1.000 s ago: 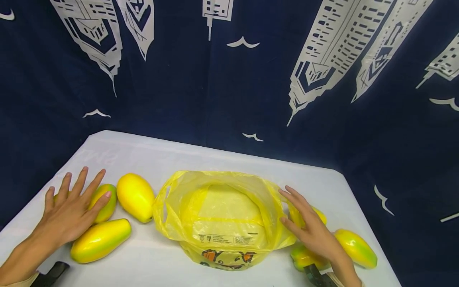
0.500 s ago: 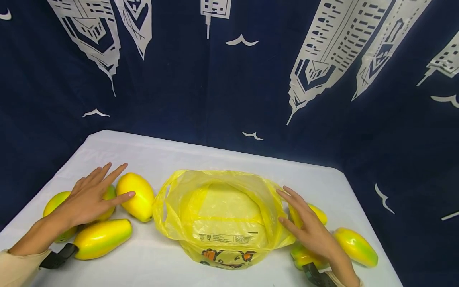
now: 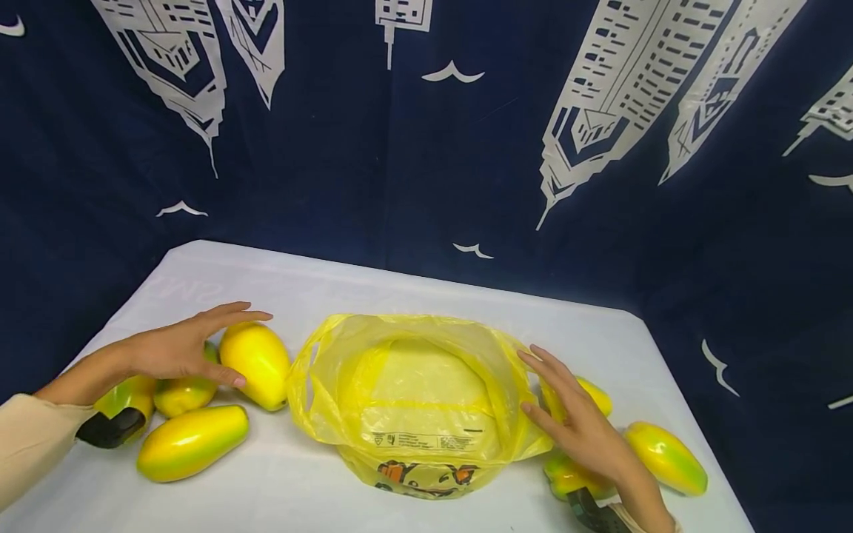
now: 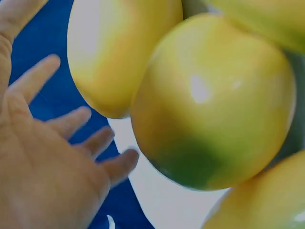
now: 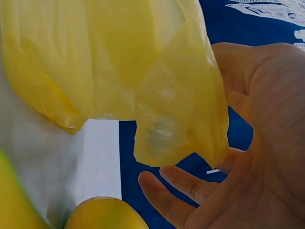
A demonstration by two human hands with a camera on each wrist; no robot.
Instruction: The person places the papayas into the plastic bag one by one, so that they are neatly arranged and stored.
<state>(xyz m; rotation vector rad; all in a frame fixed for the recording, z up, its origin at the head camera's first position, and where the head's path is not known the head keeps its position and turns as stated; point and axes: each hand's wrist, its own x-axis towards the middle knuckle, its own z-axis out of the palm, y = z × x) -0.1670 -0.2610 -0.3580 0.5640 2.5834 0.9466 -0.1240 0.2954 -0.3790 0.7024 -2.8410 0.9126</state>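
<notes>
Yellow translucent plastic bag (image 3: pixel 426 422), standing open between two spread hands.

Over on one side, the left hand (image 3: pixel 183 348) has its fingers extended and its thumb held apart, beside a plump yellow oval fruit (image 3: pixel 256 366) that sits next to the bag; I cannot tell whether the hand touches it. Close by that hand and wrist are two rounded green-and-yellow fruits (image 3: pixel 183 396), with a long, glossy, green-tinged yellow fruit (image 3: pixel 193 444) nearer the person. The right hand (image 3: pixel 580 426) is at the bag's right handle, fingers loosely stretched and thumb apart; whether they press the plastic, I cannot tell. Around it on the white-covered table (image 3: pixel 293 488) lie three more yellow-green fruits (image 3: pixel 666 459). Behind hangs dark blue cloth (image 3: pixel 386 185) printed with white upside-down towers.
</notes>
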